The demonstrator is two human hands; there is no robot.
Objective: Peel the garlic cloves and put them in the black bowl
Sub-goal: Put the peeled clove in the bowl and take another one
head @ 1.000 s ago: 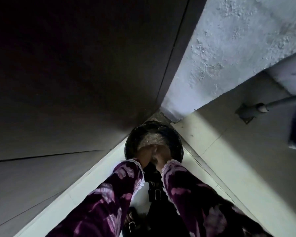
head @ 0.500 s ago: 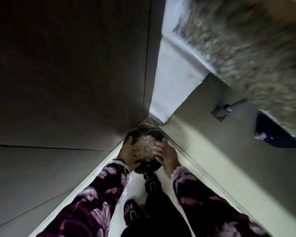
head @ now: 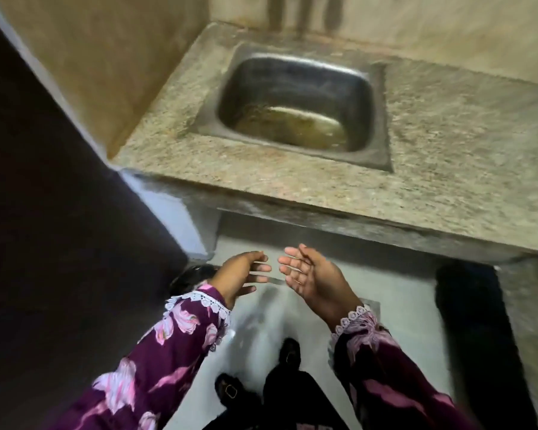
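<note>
My left hand (head: 241, 274) and my right hand (head: 311, 279) hover side by side over the pale floor, just in front of the counter's edge. Both have relaxed, spread fingers and hold nothing; the right palm faces left. A black round container (head: 191, 276) sits on the floor in the corner, mostly hidden behind my left wrist. No garlic cloves show in this view.
A speckled stone counter (head: 448, 156) holds a steel sink (head: 381, 119) with brownish residue at its bottom. A dark panel (head: 59, 243) fills the left side. Below the counter at right is a dark gap (head: 472, 321). My black shoes (head: 289, 352) stand on the floor.
My hands have left the black container and risen with nothing in them. The view has swung up from the floor corner to the counter and sink.
</note>
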